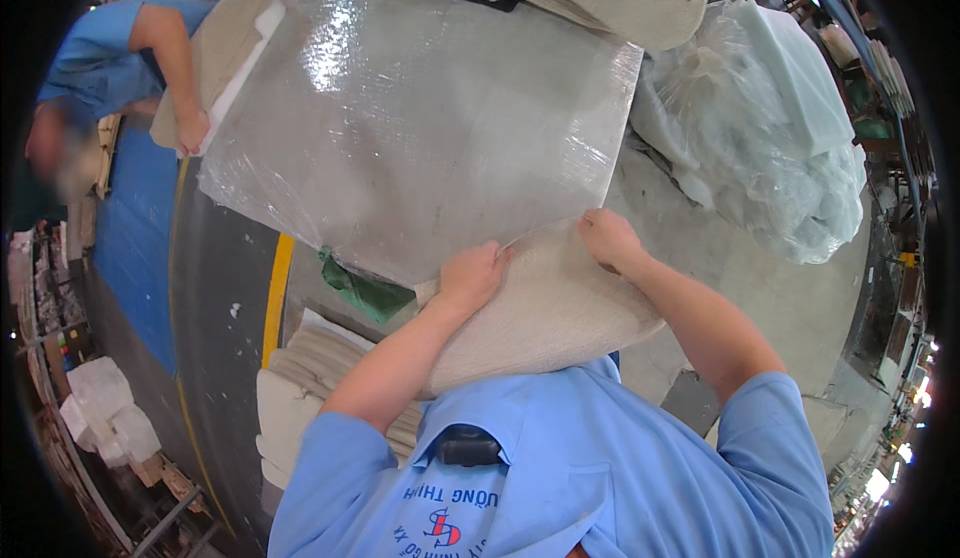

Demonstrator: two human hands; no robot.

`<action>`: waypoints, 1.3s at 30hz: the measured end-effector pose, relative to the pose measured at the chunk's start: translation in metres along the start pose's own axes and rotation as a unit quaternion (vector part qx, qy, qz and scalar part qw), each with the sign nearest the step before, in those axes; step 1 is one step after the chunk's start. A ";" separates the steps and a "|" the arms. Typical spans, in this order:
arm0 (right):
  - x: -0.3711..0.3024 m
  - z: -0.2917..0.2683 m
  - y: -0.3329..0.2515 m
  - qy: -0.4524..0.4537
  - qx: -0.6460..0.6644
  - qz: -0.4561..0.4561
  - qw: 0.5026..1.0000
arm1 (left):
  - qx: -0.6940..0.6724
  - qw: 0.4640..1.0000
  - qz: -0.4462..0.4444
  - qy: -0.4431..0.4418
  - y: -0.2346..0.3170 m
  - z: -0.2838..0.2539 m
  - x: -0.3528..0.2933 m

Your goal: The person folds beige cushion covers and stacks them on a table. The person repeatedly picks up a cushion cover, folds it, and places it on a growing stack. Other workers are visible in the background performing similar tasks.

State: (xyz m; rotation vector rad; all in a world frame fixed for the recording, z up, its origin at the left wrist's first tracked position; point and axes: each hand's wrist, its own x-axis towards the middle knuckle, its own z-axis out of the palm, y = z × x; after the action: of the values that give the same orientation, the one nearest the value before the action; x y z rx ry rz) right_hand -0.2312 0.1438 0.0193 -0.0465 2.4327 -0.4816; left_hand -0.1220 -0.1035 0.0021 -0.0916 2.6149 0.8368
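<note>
head view: i've got my left hand (470, 276) and right hand (608, 238) both clenched on the beige pad (545, 313) against my chest, its far edge under the wrapped bundle (420, 128). i judge it's mid-pull; next needs a steady tug.

The big plastic-wrapped sheet stack (420, 128) fills the table (760, 288) straight ahead of both hands, blocking any reach forward. To the right, a bulging clear bag of pale foam pieces (780, 148) closes that side, leaving a bare strip of table between bag and stack. At the left edge, a green rag (365, 293) and folded beige pads (310, 358) crowd the gap.
</note>
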 end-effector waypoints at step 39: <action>0.000 -0.124 0.024 -0.346 0.247 0.054 0.904 | -0.809 0.500 -0.306 -0.029 -0.068 -0.003 -0.167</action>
State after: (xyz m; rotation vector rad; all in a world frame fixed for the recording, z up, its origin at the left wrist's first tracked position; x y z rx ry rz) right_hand -0.3047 0.2072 0.1004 0.1169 1.5620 -0.8497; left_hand 0.0425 -0.1703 0.0320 -1.2716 0.5892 2.3769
